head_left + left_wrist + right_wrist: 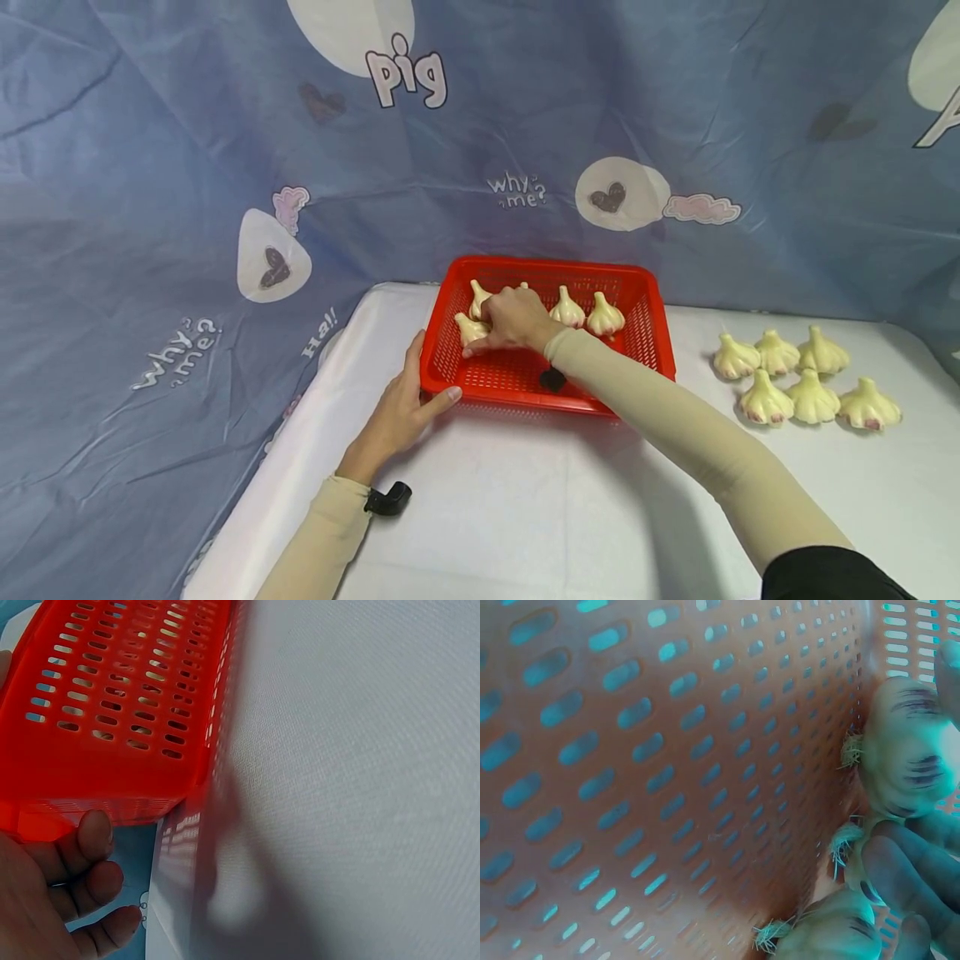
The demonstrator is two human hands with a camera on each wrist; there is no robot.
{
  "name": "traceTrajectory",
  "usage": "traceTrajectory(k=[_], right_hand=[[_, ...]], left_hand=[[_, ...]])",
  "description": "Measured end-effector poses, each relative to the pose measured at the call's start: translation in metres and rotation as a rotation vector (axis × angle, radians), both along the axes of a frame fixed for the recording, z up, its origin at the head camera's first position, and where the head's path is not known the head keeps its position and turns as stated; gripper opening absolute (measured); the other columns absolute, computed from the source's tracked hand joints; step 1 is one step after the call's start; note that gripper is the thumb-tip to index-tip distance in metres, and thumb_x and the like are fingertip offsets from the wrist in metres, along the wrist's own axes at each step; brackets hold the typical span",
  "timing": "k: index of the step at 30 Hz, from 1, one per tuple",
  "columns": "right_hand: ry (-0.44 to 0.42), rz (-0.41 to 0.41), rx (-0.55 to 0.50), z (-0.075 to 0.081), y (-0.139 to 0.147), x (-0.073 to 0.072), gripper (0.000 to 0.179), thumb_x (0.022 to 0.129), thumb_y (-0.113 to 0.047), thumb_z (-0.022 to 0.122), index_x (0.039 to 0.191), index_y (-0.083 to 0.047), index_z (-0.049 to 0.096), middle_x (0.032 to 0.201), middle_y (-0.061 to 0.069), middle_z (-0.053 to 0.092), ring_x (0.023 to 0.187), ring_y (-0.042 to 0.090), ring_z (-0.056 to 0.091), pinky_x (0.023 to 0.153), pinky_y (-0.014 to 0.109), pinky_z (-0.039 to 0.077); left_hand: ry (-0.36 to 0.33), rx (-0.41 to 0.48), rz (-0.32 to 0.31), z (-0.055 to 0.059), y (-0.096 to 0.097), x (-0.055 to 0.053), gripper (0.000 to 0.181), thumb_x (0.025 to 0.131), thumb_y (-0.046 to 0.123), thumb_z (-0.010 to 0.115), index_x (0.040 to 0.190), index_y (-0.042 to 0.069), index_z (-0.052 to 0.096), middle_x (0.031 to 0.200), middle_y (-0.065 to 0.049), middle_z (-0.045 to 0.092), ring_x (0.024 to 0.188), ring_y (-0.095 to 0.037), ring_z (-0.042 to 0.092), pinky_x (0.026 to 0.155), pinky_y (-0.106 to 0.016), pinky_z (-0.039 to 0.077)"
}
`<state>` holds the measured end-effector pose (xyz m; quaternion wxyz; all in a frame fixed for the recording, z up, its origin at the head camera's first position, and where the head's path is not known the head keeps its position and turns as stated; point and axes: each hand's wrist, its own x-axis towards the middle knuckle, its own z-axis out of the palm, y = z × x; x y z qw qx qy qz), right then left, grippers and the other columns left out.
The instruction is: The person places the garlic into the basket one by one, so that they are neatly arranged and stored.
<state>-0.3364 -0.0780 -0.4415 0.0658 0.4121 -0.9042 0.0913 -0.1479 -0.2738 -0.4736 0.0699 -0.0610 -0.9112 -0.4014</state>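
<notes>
A red perforated plastic basket stands on the white table, with several garlic bulbs inside. My left hand holds its front left corner, thumb over the rim and fingers along the outer side. In the left wrist view the curled fingertips are right by the basket's end wall. My right hand reaches into the basket and pinches a garlic bulb near the left wall, between thumb and fingers. The right wrist view shows this bulb, with fingers partly covering another beside it.
Two more bulbs, a middle one and a right one, sit along the basket's far side. To the right of the basket, several garlic bulbs stand in two rows on the table. A blue printed cloth hangs behind.
</notes>
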Motion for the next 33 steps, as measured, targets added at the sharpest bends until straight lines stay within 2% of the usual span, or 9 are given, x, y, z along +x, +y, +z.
traceTrajectory(k=[12,19,22,28,33], right_hand=[[-0.014,-0.02,0.01,0.003,0.014,0.001,0.062,0.07,-0.088,0.076,0.066,-0.027,0.065,0.061,-0.009,0.061,0.064,0.015,0.059,0.057,0.04,0.051],[0.005,-0.033,-0.017,0.028,0.039,-0.001,0.06,0.08,-0.079,0.075,0.087,-0.02,0.083,0.07,-0.006,0.07,0.065,0.017,0.066,0.057,0.041,0.055],[0.015,-0.035,-0.045,0.041,0.056,0.0,0.06,0.083,-0.075,0.075,0.092,-0.016,0.084,0.069,-0.004,0.072,0.064,0.018,0.066,0.058,0.043,0.057],[0.065,-0.053,-0.111,0.058,0.116,0.016,0.05,0.087,-0.066,0.076,0.081,-0.017,0.08,0.067,-0.001,0.071,0.061,0.018,0.065,0.055,0.042,0.053],[0.072,-0.135,-0.199,0.067,0.175,0.032,0.038,0.091,-0.056,0.077,0.082,-0.02,0.083,0.067,-0.007,0.073,0.057,0.014,0.062,0.047,0.036,0.045]], left_hand=[[-0.003,0.006,-0.005,0.0,0.006,0.0,0.106,0.097,0.05,0.071,0.172,0.016,0.003,0.161,-0.022,0.048,0.144,-0.039,0.054,0.119,-0.06,0.04],[-0.007,0.009,0.016,0.001,0.003,0.002,0.106,0.097,0.05,0.073,0.172,0.02,0.003,0.157,-0.023,0.053,0.14,-0.041,0.057,0.117,-0.063,0.041],[-0.003,0.004,0.013,0.001,0.002,0.003,0.107,0.097,0.048,0.073,0.172,0.019,0.003,0.158,-0.024,0.052,0.14,-0.042,0.057,0.117,-0.064,0.041],[-0.003,-0.018,0.006,0.003,0.002,0.002,0.107,0.097,0.047,0.073,0.172,0.016,0.004,0.16,-0.024,0.049,0.141,-0.044,0.055,0.118,-0.065,0.04],[0.003,-0.019,-0.008,0.004,0.002,0.002,0.106,0.099,0.046,0.072,0.172,0.017,0.001,0.158,-0.026,0.05,0.141,-0.045,0.055,0.117,-0.065,0.041]])
